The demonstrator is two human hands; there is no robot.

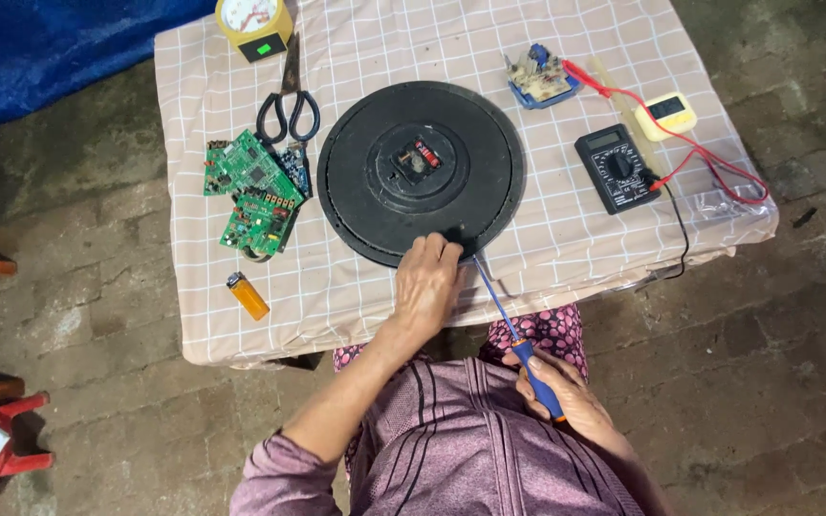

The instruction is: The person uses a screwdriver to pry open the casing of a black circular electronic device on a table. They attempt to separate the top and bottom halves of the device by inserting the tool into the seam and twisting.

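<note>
A round black clock back [420, 170] lies face down on the checked tablecloth [547, 239], with a small movement at its middle. My left hand [426, 284] rests on the disc's near rim, fingers curled over the edge. My right hand [566, 397] grips the blue and orange handle of a long screwdriver [509, 325]. The screwdriver's tip reaches the disc's near edge, just right of my left fingers.
Two green circuit boards [252, 191] and black scissors [288, 100] lie left of the disc, an orange lighter [248, 294] near the front edge. A black multimeter [616, 167] with red leads, a small yellow device [668, 114] and a blue module [539, 78] sit right. A yellow clock [252, 24] stands at the back.
</note>
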